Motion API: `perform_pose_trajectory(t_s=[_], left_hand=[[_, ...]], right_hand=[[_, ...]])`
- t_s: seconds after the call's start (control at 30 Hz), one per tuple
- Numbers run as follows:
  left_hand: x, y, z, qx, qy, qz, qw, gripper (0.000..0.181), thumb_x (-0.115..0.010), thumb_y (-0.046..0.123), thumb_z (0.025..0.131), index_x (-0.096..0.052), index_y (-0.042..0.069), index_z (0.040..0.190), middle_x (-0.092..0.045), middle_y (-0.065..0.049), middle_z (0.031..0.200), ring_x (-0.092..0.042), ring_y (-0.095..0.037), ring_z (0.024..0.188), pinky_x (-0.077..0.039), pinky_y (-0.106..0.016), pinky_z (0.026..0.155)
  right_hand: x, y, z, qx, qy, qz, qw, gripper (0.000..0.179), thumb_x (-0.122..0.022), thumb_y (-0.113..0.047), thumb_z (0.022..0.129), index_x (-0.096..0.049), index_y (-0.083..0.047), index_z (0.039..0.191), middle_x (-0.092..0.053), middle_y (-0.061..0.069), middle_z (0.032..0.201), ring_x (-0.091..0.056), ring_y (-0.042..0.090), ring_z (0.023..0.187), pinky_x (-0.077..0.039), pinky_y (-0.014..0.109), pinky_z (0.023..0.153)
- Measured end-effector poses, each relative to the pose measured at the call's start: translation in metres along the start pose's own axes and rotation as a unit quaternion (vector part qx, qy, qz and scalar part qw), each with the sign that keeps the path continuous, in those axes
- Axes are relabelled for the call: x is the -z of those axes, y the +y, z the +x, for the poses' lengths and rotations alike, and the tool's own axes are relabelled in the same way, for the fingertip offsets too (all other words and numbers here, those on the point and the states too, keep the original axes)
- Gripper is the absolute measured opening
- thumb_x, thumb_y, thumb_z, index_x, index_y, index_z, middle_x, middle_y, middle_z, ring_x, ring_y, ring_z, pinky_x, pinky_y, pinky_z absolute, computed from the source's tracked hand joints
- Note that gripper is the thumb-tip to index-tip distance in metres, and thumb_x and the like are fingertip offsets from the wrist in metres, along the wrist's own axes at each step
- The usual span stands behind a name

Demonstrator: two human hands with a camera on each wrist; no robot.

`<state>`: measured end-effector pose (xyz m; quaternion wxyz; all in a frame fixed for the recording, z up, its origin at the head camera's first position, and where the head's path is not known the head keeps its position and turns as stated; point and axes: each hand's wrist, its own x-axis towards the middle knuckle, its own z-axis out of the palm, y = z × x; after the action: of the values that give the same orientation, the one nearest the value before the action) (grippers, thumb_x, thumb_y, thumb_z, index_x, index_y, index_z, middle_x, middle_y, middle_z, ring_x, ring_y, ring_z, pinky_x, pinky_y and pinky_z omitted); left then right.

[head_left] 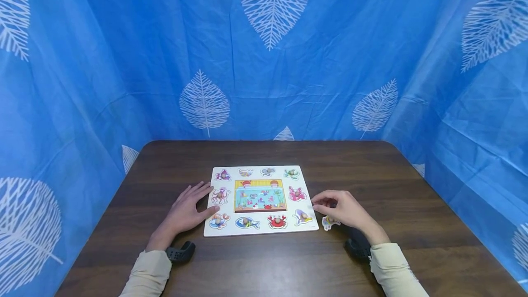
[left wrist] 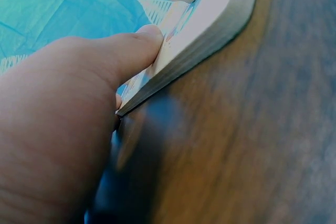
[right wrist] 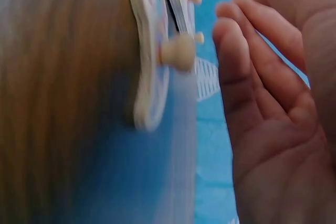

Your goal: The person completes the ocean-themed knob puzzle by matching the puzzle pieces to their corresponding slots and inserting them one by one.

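Note:
A white knobbed puzzle board (head_left: 208, 231) with sea animals lies flat on the table. At its left edge is my left hand (head_left: 185, 212), fingers extended; in the left wrist view the thumb (left wrist: 134, 51) rests on the board's upper face. Just past the board's right edge, my right hand (head_left: 346, 211) hovers with loosely bent fingers and nothing between them. Partly under it lies a loose puzzle piece (head_left: 327, 225). The right wrist view shows that piece side-on, its wooden knob (right wrist: 178, 53) a small gap away from the fingers.
Around a printed aquarium picture (head_left: 260, 196) on the board sit several knobbed animals, including a red crab (head_left: 277, 223) and a pink starfish (head_left: 297, 195). Brown wooden table (head_left: 272, 269) extends on all sides. Blue leaf-patterned curtains (head_left: 255, 72) hang behind and beside it.

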<state>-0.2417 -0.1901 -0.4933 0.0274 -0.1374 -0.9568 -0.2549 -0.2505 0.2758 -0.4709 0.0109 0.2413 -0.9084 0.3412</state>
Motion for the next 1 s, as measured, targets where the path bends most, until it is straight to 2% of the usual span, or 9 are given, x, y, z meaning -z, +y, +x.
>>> perform_pose_trajectory(t_s=[0.2,0.43,0.73,1.0], left_hand=[[0.0,0.0,-0.001,0.005,-0.005,-0.001,1.0,0.076,-0.072,0.051,0.093,-0.051,0.008,0.152,-0.043,-0.018,0.161,-0.031,-0.042,0.152,-0.021,-0.066,0.123],[0.001,0.002,-0.001,0.005,-0.005,0.0,1.0,0.076,-0.071,0.05,0.093,-0.051,0.008,0.152,-0.043,-0.018,0.161,-0.031,-0.041,0.153,-0.021,-0.065,0.124],[0.001,0.001,-0.002,0.004,-0.005,0.002,1.0,0.077,-0.071,0.053,0.093,-0.051,0.008,0.152,-0.044,-0.017,0.161,-0.032,-0.041,0.152,-0.021,-0.065,0.123],[0.001,0.002,-0.002,0.002,-0.004,-0.002,1.0,0.076,-0.071,0.051,0.093,-0.051,0.008,0.152,-0.044,-0.017,0.161,-0.032,-0.041,0.152,-0.021,-0.065,0.124]], right_hand=[[0.01,0.009,-0.005,0.016,-0.058,0.022,0.9979,0.018,-0.081,-0.027,0.091,-0.078,-0.019,0.106,-0.07,-0.011,0.085,-0.059,0.005,0.073,-0.051,0.022,0.063],[0.021,0.016,-0.011,-0.004,-0.096,0.043,0.9944,0.023,-0.085,-0.027,0.087,-0.078,-0.016,0.105,-0.065,-0.007,0.082,-0.056,0.005,0.071,-0.047,0.021,0.059],[0.024,0.019,-0.013,-0.039,-0.103,-0.002,0.9939,0.02,-0.084,-0.031,0.087,-0.075,-0.016,0.098,-0.052,-0.01,0.072,-0.047,0.002,0.063,-0.038,0.019,0.057],[0.023,0.018,-0.014,-0.057,-0.082,-0.018,0.9948,0.017,-0.084,-0.032,0.087,-0.071,-0.021,0.088,-0.056,-0.011,0.07,-0.05,0.004,0.062,-0.041,0.02,0.055]])
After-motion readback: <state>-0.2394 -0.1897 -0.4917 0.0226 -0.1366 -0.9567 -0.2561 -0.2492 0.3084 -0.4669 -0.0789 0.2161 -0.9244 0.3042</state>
